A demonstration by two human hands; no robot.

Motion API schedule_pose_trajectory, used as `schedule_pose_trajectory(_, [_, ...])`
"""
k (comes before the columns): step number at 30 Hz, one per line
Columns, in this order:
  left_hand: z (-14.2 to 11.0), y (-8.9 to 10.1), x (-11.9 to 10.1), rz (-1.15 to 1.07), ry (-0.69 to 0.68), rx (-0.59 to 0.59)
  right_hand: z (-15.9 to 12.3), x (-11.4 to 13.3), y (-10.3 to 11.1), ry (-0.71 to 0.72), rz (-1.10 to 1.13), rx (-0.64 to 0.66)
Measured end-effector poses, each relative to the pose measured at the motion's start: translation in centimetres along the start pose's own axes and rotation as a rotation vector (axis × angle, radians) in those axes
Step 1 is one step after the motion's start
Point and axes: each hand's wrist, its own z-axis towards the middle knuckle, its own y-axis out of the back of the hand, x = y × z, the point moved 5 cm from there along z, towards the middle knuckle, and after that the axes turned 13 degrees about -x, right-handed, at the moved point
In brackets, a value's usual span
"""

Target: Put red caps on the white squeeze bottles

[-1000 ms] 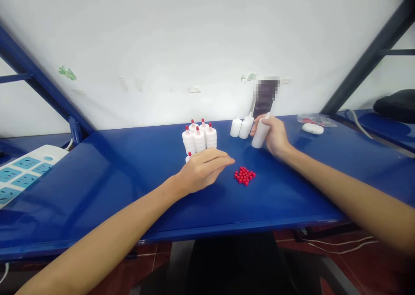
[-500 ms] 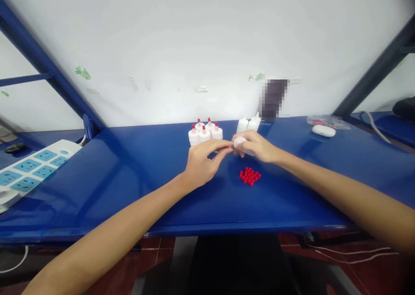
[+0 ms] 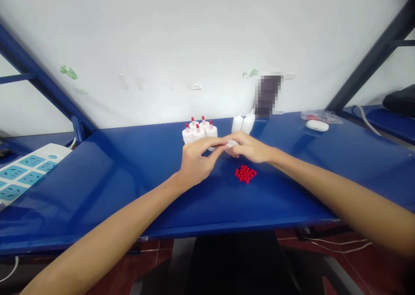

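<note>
My right hand (image 3: 249, 148) is wrapped round a small white squeeze bottle (image 3: 231, 143), of which only a part shows between the fingers. Thumb and fingers of my left hand (image 3: 197, 162) are pinched together at the bottle's nozzle end, and what lies in that pinch is hidden. Just in front of both hands is a loose pile of small red caps (image 3: 245, 174). Several white bottles with red-capped nozzles (image 3: 198, 135) stand together behind my left hand. Beyond my right hand are white bottles without red caps (image 3: 247, 125), upright side by side.
The blue table (image 3: 129, 169) meets a white wall. A white power strip (image 3: 48, 150) lies at the left. Towards the back right are a white rounded case (image 3: 317, 125) and a clear plastic bag (image 3: 332, 117) with red bits inside. Blue metal posts rise at both sides.
The camera view has shifted slightly, so most things appear further left. My right hand and the bottle have come closer to my left fingertips, and less of the bottle shows.
</note>
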Motion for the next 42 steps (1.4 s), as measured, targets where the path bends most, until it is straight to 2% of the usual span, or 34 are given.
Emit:
schedule_pose_trajectory(8, [0.1, -0.3, -0.6, 0.031, -0.142, 0.059, -0.2, 0.0, 0.1, 0.086, 0.098, 0.052])
schedule_pose_trajectory(12, [0.1, -0.8, -0.5, 0.004, -0.133, 0.118, -0.2, -0.2, 0.2, 0.076, 0.074, 0.036])
schedule_pose_trajectory(22, [-0.3, -1.2, -0.4, 0.006, -0.058, 0.169, -0.2, 0.0, -0.1, 0.109, 0.010, 0.001])
schedule_pose_trajectory(24, [-0.1, -1.2, -0.4, -0.001, -0.047, 0.154, -0.3, 0.0, 0.1, 0.129, 0.012, -0.031])
schedule_pose_trajectory(26, [0.5, -0.7, -0.3, 0.009, -0.032, 0.090, -0.5, -0.1, 0.5, 0.127, 0.028, -0.089])
schedule_pose_trajectory(29, [2.0, 1.3, 0.2, 0.062, -0.004, -0.058, -0.6, -1.1, 1.5, 0.053, 0.070, -0.245])
schedule_pose_trajectory(31, [3.1, 2.9, 0.3, 0.143, -0.082, -0.099, -0.6, -1.9, 2.4, -0.010, 0.125, -0.374])
schedule_pose_trajectory(33, [3.9, 4.1, 0.1, 0.224, -0.258, -0.007, -0.7, -2.8, 3.1, -0.051, 0.190, -0.492])
schedule_pose_trajectory(35, [4.4, 5.0, 0.6, 0.275, -0.344, 0.110, -0.7, -3.4, 3.6, -0.080, 0.238, -0.577])
schedule_pose_trajectory(38, [4.4, 5.8, 1.7, 0.331, -0.333, 0.241, -0.9, -3.9, 3.6, -0.117, 0.245, -0.612])
schedule_pose_trajectory(42, [3.7, 5.5, 2.6, 0.357, -0.293, 0.375, -1.2, -3.7, 3.4, -0.118, 0.193, -0.647])
